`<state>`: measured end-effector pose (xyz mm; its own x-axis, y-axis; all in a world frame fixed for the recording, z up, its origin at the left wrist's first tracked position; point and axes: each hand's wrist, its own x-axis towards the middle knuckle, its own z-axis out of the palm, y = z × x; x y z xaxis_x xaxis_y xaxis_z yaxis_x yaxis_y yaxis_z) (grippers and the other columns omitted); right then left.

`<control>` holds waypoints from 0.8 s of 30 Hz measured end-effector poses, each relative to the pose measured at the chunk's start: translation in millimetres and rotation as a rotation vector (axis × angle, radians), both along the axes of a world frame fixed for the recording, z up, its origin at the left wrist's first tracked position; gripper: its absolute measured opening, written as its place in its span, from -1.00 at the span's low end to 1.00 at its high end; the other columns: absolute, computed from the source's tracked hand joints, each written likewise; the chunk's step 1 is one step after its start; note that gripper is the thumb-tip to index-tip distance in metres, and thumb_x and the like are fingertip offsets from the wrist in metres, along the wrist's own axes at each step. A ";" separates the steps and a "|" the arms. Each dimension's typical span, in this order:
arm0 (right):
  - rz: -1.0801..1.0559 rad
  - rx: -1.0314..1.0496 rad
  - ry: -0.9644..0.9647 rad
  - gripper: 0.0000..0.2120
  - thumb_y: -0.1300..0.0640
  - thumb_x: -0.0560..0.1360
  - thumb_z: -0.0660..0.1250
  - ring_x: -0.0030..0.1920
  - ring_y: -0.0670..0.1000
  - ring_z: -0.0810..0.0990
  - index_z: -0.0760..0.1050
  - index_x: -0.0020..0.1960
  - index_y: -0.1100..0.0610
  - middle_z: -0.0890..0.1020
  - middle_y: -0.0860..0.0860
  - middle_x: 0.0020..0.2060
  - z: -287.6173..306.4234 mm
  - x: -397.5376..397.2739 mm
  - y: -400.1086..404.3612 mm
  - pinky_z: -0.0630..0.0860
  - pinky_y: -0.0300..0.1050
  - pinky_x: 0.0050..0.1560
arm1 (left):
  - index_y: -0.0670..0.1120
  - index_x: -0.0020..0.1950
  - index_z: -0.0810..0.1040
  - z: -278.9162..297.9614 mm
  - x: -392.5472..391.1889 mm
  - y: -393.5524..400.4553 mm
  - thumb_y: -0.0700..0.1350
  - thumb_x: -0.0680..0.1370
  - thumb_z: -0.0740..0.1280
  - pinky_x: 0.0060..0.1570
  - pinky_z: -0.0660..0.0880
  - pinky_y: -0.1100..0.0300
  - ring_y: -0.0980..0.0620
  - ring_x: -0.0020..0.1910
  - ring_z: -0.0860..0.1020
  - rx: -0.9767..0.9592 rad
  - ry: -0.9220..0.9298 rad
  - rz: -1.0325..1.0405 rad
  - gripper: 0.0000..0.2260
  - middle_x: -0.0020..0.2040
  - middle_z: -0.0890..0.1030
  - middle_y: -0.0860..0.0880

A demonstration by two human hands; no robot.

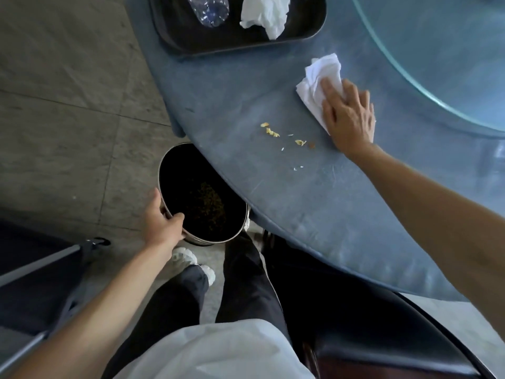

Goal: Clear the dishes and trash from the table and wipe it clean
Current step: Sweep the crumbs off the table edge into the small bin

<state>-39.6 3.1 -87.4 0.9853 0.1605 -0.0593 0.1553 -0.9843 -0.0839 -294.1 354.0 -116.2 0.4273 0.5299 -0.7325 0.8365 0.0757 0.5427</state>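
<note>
Wiping is the step in hand: your right hand (pixel 348 112) lies flat, fingers straight, pressing a white cloth (pixel 318 82) onto the blue table (pixel 300 214). Your left hand (pixel 161 221) curls over the near rim of the round bin (pixel 200 192), thumb inside, holding it at the table's edge. Between cloth and bin lie the crumbs (pixel 284 135), loose on the tabletop. Next, I judge, you sweep them toward the edge and over into the bin, keeping its mouth under the lip. A dark tray (pixel 175 36) at the far edge carries a plastic bottle (pixel 210 9) and a crumpled napkin (pixel 263 15). A glass turntable (pixel 437 64) sits to the right; grey floor tiles (pixel 68 105) lie beyond.
</note>
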 end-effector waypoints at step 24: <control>-0.073 0.249 -0.039 -0.44 0.14 0.65 0.20 0.29 0.15 0.42 0.17 0.58 -0.22 0.32 -0.05 0.49 42.5 -90.8 102.0 0.45 0.06 -0.07 | 0.29 0.55 0.22 44.5 -0.4 3.2 -0.31 0.45 0.35 -0.06 0.68 -0.12 -0.04 0.02 0.67 0.128 -0.100 -0.123 -0.20 0.15 0.61 0.11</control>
